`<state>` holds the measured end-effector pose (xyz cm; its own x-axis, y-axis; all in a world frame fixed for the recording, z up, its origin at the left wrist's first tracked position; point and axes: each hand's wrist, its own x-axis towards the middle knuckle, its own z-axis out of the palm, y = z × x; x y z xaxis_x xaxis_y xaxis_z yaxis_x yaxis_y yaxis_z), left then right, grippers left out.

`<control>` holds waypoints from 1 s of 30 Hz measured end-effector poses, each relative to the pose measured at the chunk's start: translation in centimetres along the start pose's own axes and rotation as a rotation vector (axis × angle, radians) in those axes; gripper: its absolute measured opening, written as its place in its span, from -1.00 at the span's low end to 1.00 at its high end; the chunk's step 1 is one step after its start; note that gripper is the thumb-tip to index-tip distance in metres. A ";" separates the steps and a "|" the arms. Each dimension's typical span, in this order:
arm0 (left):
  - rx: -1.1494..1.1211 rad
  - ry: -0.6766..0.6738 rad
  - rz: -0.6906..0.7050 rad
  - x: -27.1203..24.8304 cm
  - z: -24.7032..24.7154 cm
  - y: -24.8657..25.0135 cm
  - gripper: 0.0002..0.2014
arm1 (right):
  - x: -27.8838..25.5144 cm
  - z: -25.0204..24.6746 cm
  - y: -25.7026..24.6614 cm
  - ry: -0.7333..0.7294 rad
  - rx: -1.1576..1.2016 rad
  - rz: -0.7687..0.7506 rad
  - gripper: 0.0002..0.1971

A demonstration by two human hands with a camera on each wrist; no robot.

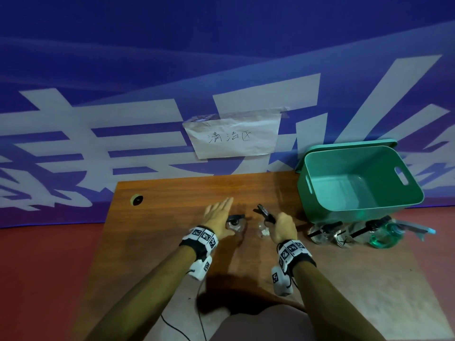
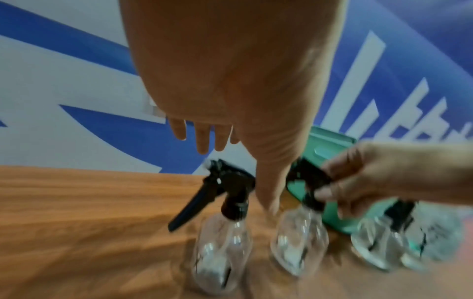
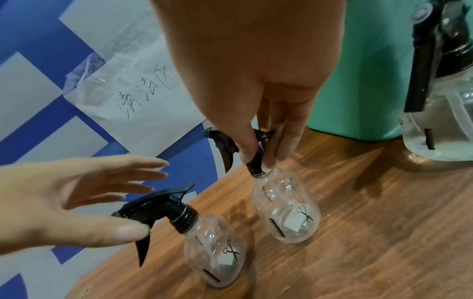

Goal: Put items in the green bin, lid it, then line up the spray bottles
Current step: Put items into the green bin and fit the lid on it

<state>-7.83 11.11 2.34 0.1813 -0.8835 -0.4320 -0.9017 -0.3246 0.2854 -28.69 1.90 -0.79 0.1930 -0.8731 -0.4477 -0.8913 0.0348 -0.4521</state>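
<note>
Two small clear spray bottles with black triggers stand side by side at the table's middle. My left hand (image 1: 220, 212) hovers open with straight fingers just left of the left bottle (image 1: 235, 225), its thumb (image 2: 268, 192) down between the two bottles and touching neither. My right hand (image 1: 277, 226) pinches the black neck of the right bottle (image 3: 286, 212), which stands upright on the wood. The green bin (image 1: 320, 193) sits uncovered at the back right with nothing showing inside. Its green lid (image 1: 349, 143) leans behind it against the wall.
Two more clear spray bottles (image 1: 322, 233) and a green-tinted one (image 1: 386, 236) stand in a row in front of the bin. A cable hole (image 1: 137, 200) is at the table's back left. A paper sign (image 1: 234, 136) hangs on the blue banner.
</note>
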 end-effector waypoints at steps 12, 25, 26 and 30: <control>0.140 0.012 -0.141 -1.7 -0.2 5.1 -0.60 | -2.3 -7.3 0.3 0.218 0.298 -0.252 -0.84; -0.281 0.499 0.287 -4.1 -9.4 16.3 -0.87 | -7.6 -19.3 3.8 0.670 0.539 -0.313 -0.74; -0.281 0.502 0.314 -4.2 -9.5 17.2 -0.86 | -7.9 -20.1 4.5 0.690 0.561 -0.313 -0.75; -0.280 0.551 0.368 -4.4 -9.5 21.2 -0.85 | -7.9 -23.0 7.4 0.721 0.647 -0.322 -0.79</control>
<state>-23.98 4.88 18.43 0.1229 -0.9703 0.2082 -0.8214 0.0182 0.5700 -46.28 -2.11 17.17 -0.0990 -0.9649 0.2430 -0.4072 -0.1836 -0.8947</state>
